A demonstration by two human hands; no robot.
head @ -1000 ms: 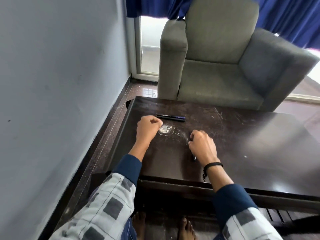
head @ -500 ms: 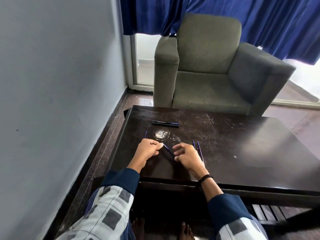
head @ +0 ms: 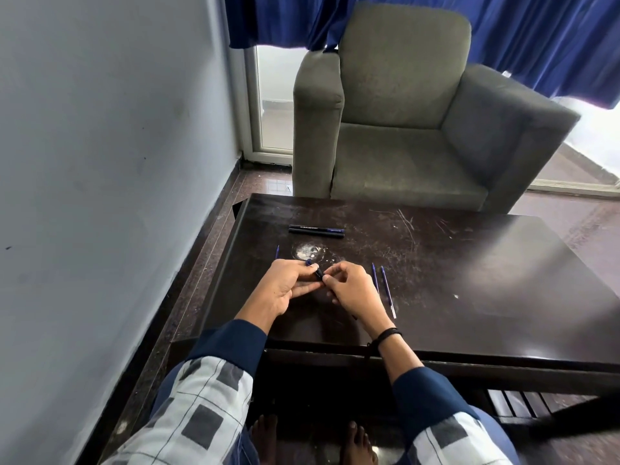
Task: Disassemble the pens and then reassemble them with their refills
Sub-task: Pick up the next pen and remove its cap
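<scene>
Both hands meet above the near part of the dark table [head: 469,280]. The left hand [head: 285,286] and the right hand [head: 352,290] close their fingertips on one short dark pen piece [head: 317,271], which lies between the two thumbs; its blue end points out beyond the left fingers. Just to the right of the right hand's fingers, two thin blue refills [head: 385,290] lie side by side on the table. Another thin blue piece [head: 277,252] lies beyond the left fingers. Farther ahead of both hands, a whole black pen [head: 317,230] rests crosswise, well apart from the fingers.
</scene>
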